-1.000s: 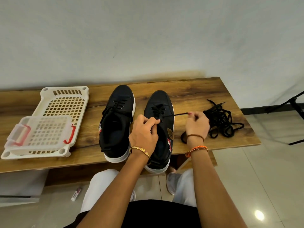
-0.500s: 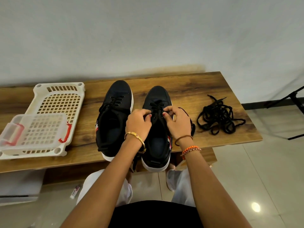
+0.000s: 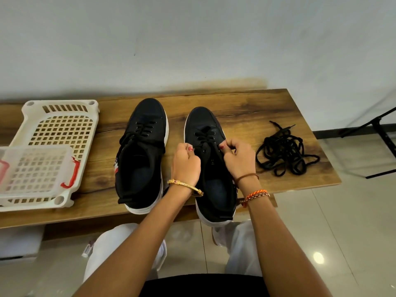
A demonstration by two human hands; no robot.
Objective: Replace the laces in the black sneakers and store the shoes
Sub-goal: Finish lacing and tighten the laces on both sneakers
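Observation:
Two black sneakers with white soles stand side by side on the wooden table (image 3: 246,108), toes pointing away from me. The left sneaker (image 3: 142,155) is partly laced and untouched. Over the right sneaker (image 3: 211,168), my left hand (image 3: 185,165) pinches the left edge of the lacing area. My right hand (image 3: 239,157) pinches the black lace at the right eyelets. A tangled pile of black laces (image 3: 286,154) lies on the table to the right of my right hand.
A white perforated plastic rack (image 3: 64,123) lies at the table's left end, with a clear red-handled box (image 3: 36,170) on its near part. A black stand leg (image 3: 379,133) is on the floor at far right. A small tube (image 3: 87,250) lies on the floor.
A second ago my right hand held a lace end pulled out to the right. It has come back to the right sneaker's eyelets, and both hands now pinch at the lacing.

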